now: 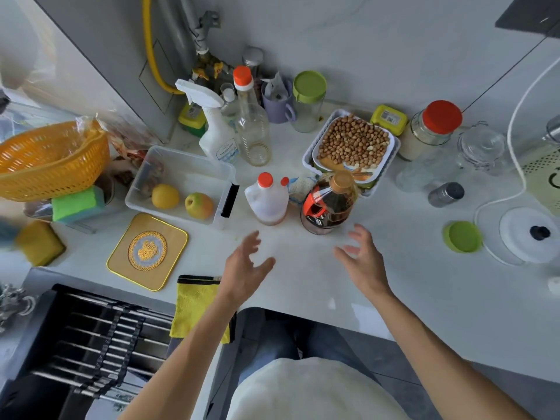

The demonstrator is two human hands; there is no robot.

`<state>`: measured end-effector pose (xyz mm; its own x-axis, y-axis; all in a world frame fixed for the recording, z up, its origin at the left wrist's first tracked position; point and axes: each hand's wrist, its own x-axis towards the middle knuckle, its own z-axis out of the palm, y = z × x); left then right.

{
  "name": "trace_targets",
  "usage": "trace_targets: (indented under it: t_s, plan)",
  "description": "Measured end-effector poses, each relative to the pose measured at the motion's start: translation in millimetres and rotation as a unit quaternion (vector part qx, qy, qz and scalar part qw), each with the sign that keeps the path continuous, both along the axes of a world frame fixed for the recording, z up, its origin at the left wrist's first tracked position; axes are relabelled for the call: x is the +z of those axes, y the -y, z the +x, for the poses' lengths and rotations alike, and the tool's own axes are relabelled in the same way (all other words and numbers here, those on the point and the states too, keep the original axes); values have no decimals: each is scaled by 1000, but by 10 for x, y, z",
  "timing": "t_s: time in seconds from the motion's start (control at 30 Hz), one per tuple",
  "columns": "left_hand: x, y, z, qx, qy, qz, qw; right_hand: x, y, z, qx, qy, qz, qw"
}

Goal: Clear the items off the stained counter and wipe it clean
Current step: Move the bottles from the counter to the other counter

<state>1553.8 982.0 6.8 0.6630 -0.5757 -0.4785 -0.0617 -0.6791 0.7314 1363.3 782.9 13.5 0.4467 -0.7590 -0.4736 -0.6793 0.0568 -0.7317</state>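
Two empty hands hover over a white counter (303, 286), fingers spread: left hand (247, 268), right hand (362, 260). Just beyond them stand a white jug (266, 200) and a dark bottle (330, 203).

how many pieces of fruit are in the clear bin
2: a yellow lemon and a green-red apple, side by side at the clear bin's near end. Dark clutter at its far corner might hide more.

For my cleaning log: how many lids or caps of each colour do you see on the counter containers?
Orange or red: 4, on the tall clear bottle, the white jug, the glass jar.
Green: 2, on the canister, one loose lid.
Total: 6
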Motion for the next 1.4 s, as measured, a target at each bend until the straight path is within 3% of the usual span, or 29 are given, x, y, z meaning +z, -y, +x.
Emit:
trace_targets:
  t_s: [0.17, 0.47, 0.87, 1.13, 1.4]
  plan:
    - [35, -550, -371, -65, -16, 58, 996, 81, -291, -717, 61, -69, 104, 990]
    - [-117, -916, -694, -204, -12, 168, 964, -77, -658, -1597, 47, -119, 121, 984]
    - [-217, -862, -691, -404, 12, 260, 877, -190, -1533, -2202, -176, -87, 125, 973]
    - [-216, -253, -1236, -569, 35, 250, 783, -214, -2756, -2975, -431, -76, 184, 880]
    - [-130, 506, -2620, -695, 28, 192, 693, -441, -3980, -3611, -583, -76, 273, 762]
